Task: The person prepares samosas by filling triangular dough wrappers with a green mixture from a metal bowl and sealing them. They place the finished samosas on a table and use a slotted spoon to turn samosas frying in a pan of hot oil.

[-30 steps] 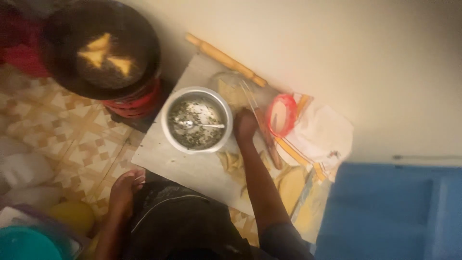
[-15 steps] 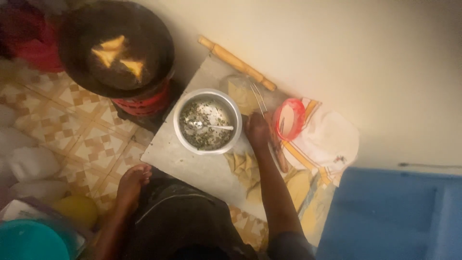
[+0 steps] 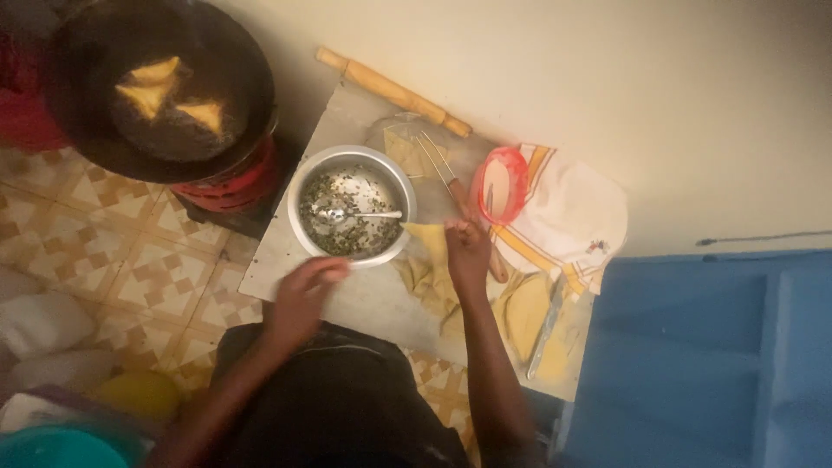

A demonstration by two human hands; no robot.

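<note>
Right hand (image 3: 468,251) pinches the dough sheet (image 3: 431,238) just beside the filling bowl (image 3: 351,205).

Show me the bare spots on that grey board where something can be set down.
The near-left corner of the grey board is bare, bordered by the metal bowl of filling and the left hand. A thin strip lies free between the bowl and the wooden rolling pin. Right of the bowl it is crowded: yellow dough pieces, right hand, red round lid.

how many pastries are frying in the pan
3, all in the dark pan at top left: one pastry at the top, one left, one right. Oil may hide others.
</note>
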